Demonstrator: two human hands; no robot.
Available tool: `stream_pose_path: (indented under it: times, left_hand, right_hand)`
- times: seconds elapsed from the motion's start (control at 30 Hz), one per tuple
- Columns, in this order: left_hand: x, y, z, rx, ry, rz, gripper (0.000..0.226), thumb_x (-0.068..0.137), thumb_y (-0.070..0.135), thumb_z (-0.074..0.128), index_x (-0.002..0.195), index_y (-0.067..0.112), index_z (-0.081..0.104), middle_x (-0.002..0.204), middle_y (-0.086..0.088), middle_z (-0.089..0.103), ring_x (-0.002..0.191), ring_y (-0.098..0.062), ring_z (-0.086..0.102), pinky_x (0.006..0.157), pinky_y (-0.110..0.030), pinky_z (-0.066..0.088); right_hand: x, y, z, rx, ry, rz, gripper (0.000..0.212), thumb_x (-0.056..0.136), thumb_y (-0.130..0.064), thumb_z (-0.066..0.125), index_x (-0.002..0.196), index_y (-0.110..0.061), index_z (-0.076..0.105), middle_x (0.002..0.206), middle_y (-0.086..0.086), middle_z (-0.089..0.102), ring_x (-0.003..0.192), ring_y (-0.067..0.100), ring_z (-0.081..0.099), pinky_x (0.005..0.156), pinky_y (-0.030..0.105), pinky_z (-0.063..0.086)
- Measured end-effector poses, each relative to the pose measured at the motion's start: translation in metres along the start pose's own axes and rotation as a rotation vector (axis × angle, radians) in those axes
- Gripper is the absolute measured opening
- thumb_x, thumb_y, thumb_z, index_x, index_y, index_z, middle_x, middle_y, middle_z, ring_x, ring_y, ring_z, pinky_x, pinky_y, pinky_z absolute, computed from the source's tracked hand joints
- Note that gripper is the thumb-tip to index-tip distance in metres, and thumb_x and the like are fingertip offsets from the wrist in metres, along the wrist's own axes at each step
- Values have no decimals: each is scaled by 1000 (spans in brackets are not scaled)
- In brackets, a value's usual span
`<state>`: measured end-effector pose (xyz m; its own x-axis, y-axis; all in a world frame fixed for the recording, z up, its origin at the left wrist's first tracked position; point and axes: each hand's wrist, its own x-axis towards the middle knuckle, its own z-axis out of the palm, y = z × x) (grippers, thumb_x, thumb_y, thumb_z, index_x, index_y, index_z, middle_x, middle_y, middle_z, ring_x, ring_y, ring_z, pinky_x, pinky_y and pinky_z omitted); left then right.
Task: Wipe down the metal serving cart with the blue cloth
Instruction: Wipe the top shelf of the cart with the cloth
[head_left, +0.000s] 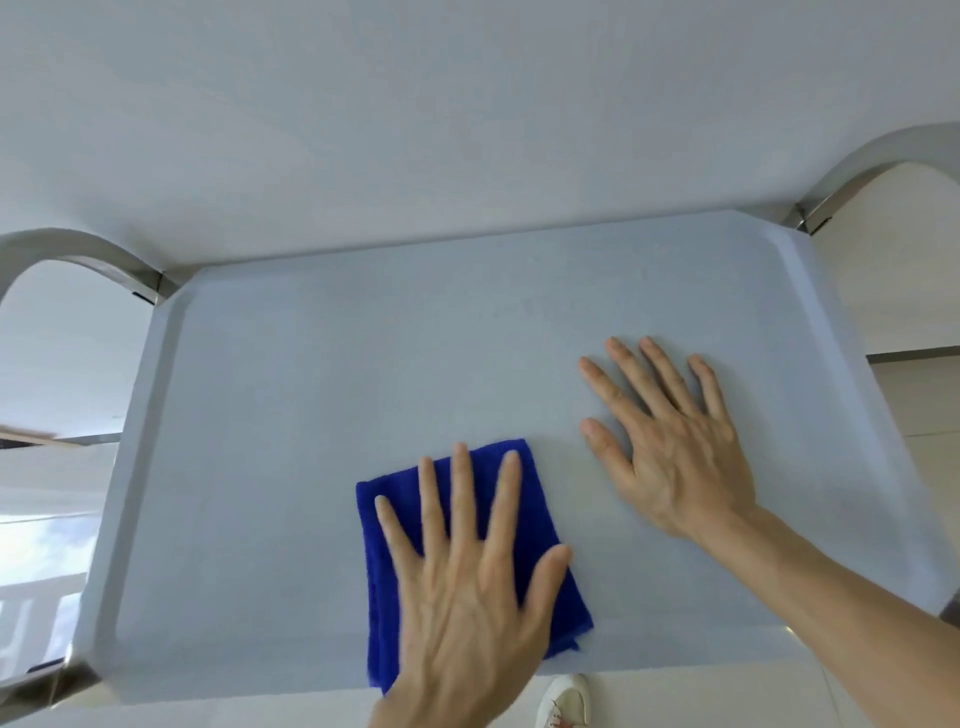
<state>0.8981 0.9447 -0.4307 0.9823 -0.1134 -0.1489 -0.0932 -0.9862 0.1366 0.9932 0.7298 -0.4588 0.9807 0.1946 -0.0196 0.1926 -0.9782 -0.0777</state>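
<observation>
The metal serving cart's top shelf (291, 415) fills the middle of the view, a pale flat tray with a raised rim. A folded blue cloth (540, 519) lies on it near the front edge. My left hand (467, 587) presses flat on the cloth with straight, spread fingers. My right hand (670, 447) rests flat on the bare shelf just right of the cloth, fingers spread, holding nothing.
Curved steel handle bars rise at the cart's far left corner (78, 254) and far right corner (872, 161). A white wall stands right behind the cart. A white shoe (566, 701) shows on the floor below the front edge.
</observation>
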Motion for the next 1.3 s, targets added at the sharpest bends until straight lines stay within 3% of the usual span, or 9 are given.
stream_pose_path:
  times: [0.37,0.7,1.1,1.2,1.3]
  left_hand:
    - [180,-16,-15,79,20,49,64,98,62,14,157,39,2,167,-5,2,152,-38,-1,113,-71,1]
    - [61,-17,8,50,65,137,68,99,60,25,158,28,18,166,-8,15,152,-38,10,114,-71,13]
    - [230,11,-14,11,72,-19,68,96,63,17,157,34,5,167,-3,3,152,-36,-4,114,-71,0]
    - [230,12,-19,-49,79,15,68,97,63,23,157,35,7,167,-1,3,152,-33,-4,116,-69,-2]
    - [210,-14,-34,-260,156,92,68,98,55,41,157,30,17,167,1,8,152,-24,10,121,-58,2]
  right_hand:
    - [0,4,5,3,55,-15,58,103,-58,23,157,-37,25,165,-6,25,153,19,18,121,54,18]
    - [-1,2,6,7,36,-14,60,103,-60,20,158,-36,19,166,-6,20,154,19,14,122,55,16]
    - [1,4,7,31,66,-8,59,103,-59,26,158,-37,21,166,-7,21,154,17,15,121,55,18]
    - [0,4,7,26,68,-10,59,102,-59,26,157,-37,22,166,-8,20,154,17,15,122,54,18]
    - [0,3,6,32,88,-11,59,102,-58,29,157,-37,24,165,-8,23,154,17,17,121,54,19]
